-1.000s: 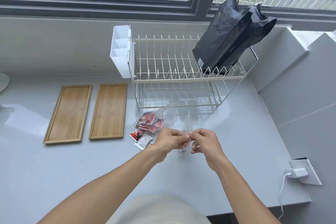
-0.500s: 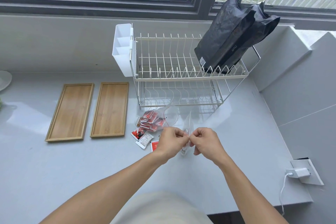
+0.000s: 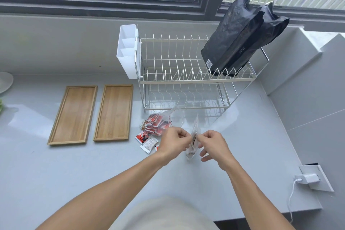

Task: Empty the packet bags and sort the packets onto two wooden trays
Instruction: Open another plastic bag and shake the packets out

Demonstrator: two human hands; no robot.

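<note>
My left hand (image 3: 174,142) and my right hand (image 3: 211,144) pinch the two sides of a small clear packet bag (image 3: 193,142), held upright just above the counter with dark packets in its bottom. Left of it lies a second clear bag (image 3: 158,123) stuffed with red packets, its mouth towards the rack. A red packet (image 3: 141,136) and a white packet (image 3: 148,144) lie loose beside it. Two bare wooden trays, one (image 3: 72,115) left of the other (image 3: 113,112), sit side by side on the grey counter.
A two-tier wire dish rack (image 3: 186,78) stands behind the bags, with a white cutlery holder (image 3: 127,50) on its left and two black pouches (image 3: 240,37) leaning on its top right. A charger (image 3: 306,180) is plugged into a counter socket at right. A plate edge (image 3: 5,82) shows far left.
Both hands keep pinching the clear bag. My right hand's lower fingers have spread apart, and the bag's bottom now hangs lower between the hands.
</note>
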